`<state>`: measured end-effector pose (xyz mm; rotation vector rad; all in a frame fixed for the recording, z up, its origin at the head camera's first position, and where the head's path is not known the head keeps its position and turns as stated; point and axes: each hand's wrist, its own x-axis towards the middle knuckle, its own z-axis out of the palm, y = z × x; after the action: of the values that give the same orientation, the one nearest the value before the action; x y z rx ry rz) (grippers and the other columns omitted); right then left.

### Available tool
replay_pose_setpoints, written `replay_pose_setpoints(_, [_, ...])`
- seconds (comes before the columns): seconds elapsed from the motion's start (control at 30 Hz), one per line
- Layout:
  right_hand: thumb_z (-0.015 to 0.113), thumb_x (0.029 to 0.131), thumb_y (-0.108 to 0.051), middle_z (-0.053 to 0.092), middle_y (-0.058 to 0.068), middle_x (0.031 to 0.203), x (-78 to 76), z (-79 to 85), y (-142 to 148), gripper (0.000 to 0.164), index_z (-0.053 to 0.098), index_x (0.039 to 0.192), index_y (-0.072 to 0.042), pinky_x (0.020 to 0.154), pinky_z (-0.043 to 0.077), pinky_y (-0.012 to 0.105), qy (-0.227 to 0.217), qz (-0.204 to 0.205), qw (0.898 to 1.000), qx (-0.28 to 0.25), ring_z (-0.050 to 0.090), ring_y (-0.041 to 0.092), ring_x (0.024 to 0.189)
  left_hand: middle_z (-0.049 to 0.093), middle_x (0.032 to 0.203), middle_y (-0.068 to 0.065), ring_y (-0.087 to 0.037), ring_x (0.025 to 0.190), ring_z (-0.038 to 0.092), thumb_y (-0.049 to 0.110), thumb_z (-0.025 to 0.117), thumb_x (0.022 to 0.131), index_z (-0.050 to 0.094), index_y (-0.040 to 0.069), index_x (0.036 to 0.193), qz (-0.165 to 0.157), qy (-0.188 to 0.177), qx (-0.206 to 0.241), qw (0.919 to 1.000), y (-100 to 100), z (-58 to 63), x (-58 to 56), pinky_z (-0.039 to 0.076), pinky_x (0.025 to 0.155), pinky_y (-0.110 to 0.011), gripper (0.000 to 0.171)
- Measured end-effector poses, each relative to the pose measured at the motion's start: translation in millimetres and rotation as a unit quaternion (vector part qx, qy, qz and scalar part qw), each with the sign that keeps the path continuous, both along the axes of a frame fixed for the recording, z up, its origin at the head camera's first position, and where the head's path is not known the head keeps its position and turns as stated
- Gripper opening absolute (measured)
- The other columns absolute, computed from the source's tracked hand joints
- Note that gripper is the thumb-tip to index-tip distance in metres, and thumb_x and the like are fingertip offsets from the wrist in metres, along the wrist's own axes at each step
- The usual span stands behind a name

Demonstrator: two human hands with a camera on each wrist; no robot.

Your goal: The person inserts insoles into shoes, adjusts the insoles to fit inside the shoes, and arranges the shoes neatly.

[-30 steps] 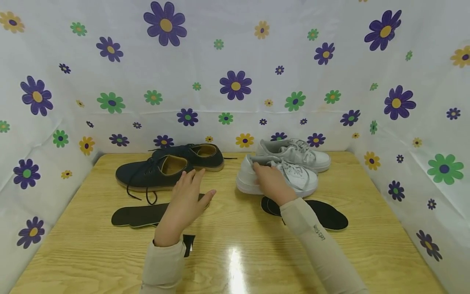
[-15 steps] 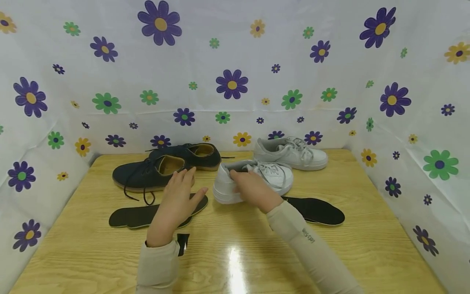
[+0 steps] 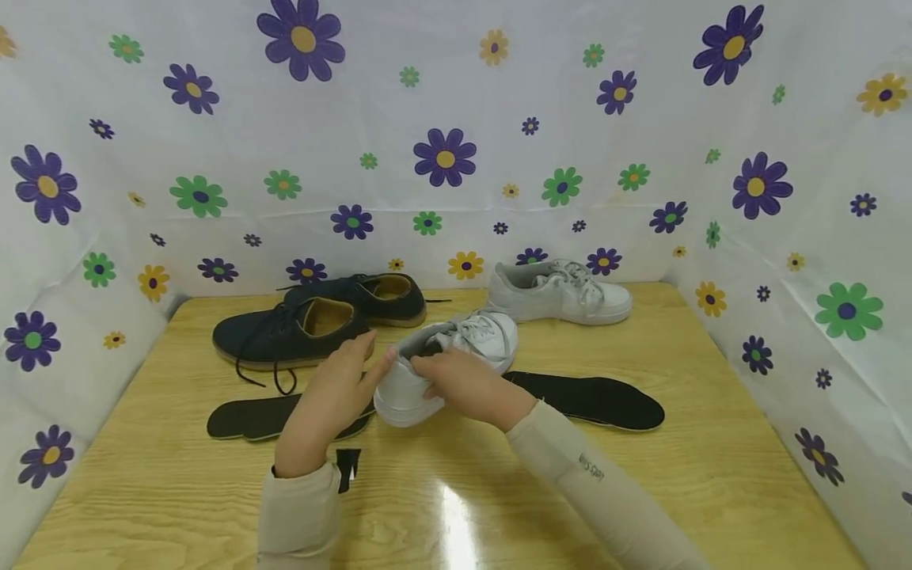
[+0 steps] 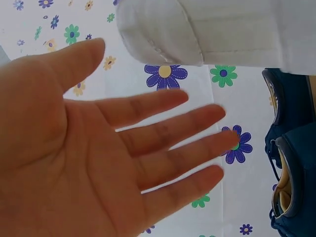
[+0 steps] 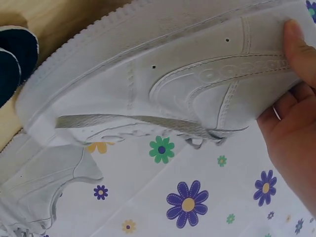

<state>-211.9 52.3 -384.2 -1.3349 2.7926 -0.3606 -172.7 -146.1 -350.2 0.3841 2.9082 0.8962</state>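
Sitting at ten o'clock from the held white sneaker (image 3: 473,336), twelve being the far side, are two navy lace-up shoes (image 3: 274,336), with black insoles (image 3: 249,416) between eight and nine. The left hand (image 3: 328,404) is spread, just beside the sneaker's heel; a small black piece (image 3: 346,462) lies at seven to eight. Mid-bench (image 3: 641,499), the right hand (image 3: 470,388) pinches the sneaker's heel collar, thumb outside, toe towards two. Another white sneaker (image 3: 570,297) rests at two, another black insole (image 3: 598,402) between three and four.

Small booth-like workspace, white flower-printed cloth (image 3: 385,103) on three sides, wood-grain table (image 3: 399,507)
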Motion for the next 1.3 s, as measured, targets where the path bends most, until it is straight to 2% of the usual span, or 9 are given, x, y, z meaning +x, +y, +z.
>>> replay_pose_setpoints(0.13, [0.072, 0.084, -0.015, 0.063, -0.002, 0.091, 7.6, -4.3, 1.7, 0.025, 0.052, 0.098, -0.011, 0.077, 0.046, 0.028, 0.042, 0.037, 0.998, 0.016, 0.060, 0.016, 0.085, 0.047, 0.136, -0.028, -0.044, 0.125, 0.045, 0.040, 0.031, 0.105, 0.042, -0.008, 0.138, -0.032, -0.005, 0.010, 0.9994, 0.9, 2.2, -2.7, 0.036, 0.101, -0.057, 0.060])
replay_pose_setpoints(0.23, [0.075, 0.081, -0.013, 0.063, -0.002, 0.091, 13.8, -8.9, 6.1, 0.027, 0.053, 0.098, -0.012, 0.081, 0.046, 0.028, 0.078, 0.063, 0.995, 0.023, 0.059, 0.016, 0.086, 0.061, 0.115, -0.022, -0.035, 0.100, 0.061, 0.028, 0.037, 0.105, 0.052, -0.007, 0.129, -0.045, -0.021, 0.001, 0.9988, 3.1, 1.3, -6.5, 0.047, 0.087, -0.050, 0.046])
replay_pose_setpoints(0.5, [0.074, 0.081, -0.012, 0.065, -0.005, 0.095, 28.2, -15.7, 23.0, 0.028, 0.061, 0.105, -0.014, 0.083, 0.046, 0.025, 0.131, 0.069, 0.988, 0.048, 0.058, 0.014, 0.088, 0.065, 0.098, -0.016, -0.020, 0.076, 0.062, 0.020, 0.050, 0.100, 0.046, -0.011, 0.132, -0.053, -0.081, -0.033, 0.9948, 24.0, -9.3, -18.8, 0.051, 0.068, -0.037, 0.045])
replay_pose_setpoints(0.73, [0.073, 0.080, -0.006, 0.063, -0.006, 0.097, 45.6, -26.4, 47.3, 0.027, 0.060, 0.103, -0.015, 0.094, 0.043, 0.028, 0.174, 0.061, 0.982, 0.038, 0.057, 0.015, 0.095, 0.063, 0.086, -0.012, -0.016, 0.060, 0.058, 0.013, 0.055, 0.097, 0.056, -0.007, 0.116, -0.069, -0.106, 0.007, 0.9920, 44.5, -33.7, -22.5, 0.047, 0.056, -0.030, 0.028])
replay_pose_setpoints(0.87, [0.073, 0.078, -0.004, 0.059, -0.005, 0.096, 54.1, -32.5, 62.0, 0.024, 0.059, 0.094, -0.014, 0.093, 0.043, 0.027, 0.177, 0.049, 0.983, -0.014, 0.056, 0.014, 0.094, 0.062, 0.078, -0.009, -0.016, 0.054, 0.059, 0.011, 0.058, 0.095, 0.060, -0.003, 0.103, -0.070, -0.114, 0.041, 0.9902, 56.6, -44.7, -20.3, 0.048, 0.052, -0.028, 0.016])
replay_pose_setpoints(0.97, [0.071, 0.080, 0.004, 0.058, 0.001, 0.105, 61.2, -33.6, 73.3, 0.024, 0.060, 0.095, -0.010, 0.089, 0.046, 0.028, 0.109, 0.002, 0.989, -0.104, 0.056, 0.017, 0.100, 0.060, 0.069, -0.006, -0.014, 0.050, 0.058, 0.009, 0.059, 0.092, 0.060, 0.000, 0.095, -0.071, -0.105, 0.049, 0.9908, 64.1, -51.6, -18.6, 0.047, 0.049, -0.027, 0.010])
replay_pose_setpoints(1.03, [0.066, 0.085, 0.007, 0.057, 0.008, 0.114, 64.8, -33.4, 79.5, 0.023, 0.061, 0.104, -0.005, 0.090, 0.048, 0.033, 0.041, -0.060, 0.982, -0.175, 0.057, 0.022, 0.106, 0.057, 0.063, -0.003, -0.014, 0.048, 0.057, 0.008, 0.058, 0.091, 0.058, 0.002, 0.093, -0.073, -0.094, 0.048, 0.9918, 67.7, -54.8, -17.0, 0.044, 0.048, -0.027, 0.006])
replay_pose_setpoints(1.17, [0.058, 0.096, -0.009, 0.051, 0.020, 0.131, 66.8, -33.9, 86.9, 0.035, 0.052, 0.128, 0.004, 0.091, 0.048, 0.045, -0.134, -0.207, 0.930, -0.274, 0.054, 0.035, 0.117, 0.054, 0.060, -0.001, -0.012, 0.048, 0.053, 0.006, 0.058, 0.089, 0.056, 0.004, 0.089, -0.083, -0.059, 0.046, 0.9937, 74.1, -59.5, -14.0, 0.040, 0.047, -0.026, 0.003])
replay_pose_setpoints(1.3, [0.060, 0.096, -0.027, 0.046, 0.029, 0.137, 65.1, -40.2, 90.1, 0.058, 0.041, 0.139, 0.009, 0.089, 0.049, 0.048, -0.251, -0.282, 0.881, -0.285, 0.053, 0.044, 0.118, 0.051, 0.061, 0.000, -0.011, 0.051, 0.049, 0.004, 0.058, 0.088, 0.052, 0.005, 0.078, -0.113, -0.027, 0.047, 0.9922, 83.5, -63.7, -12.3, 0.039, 0.048, -0.025, 0.011])
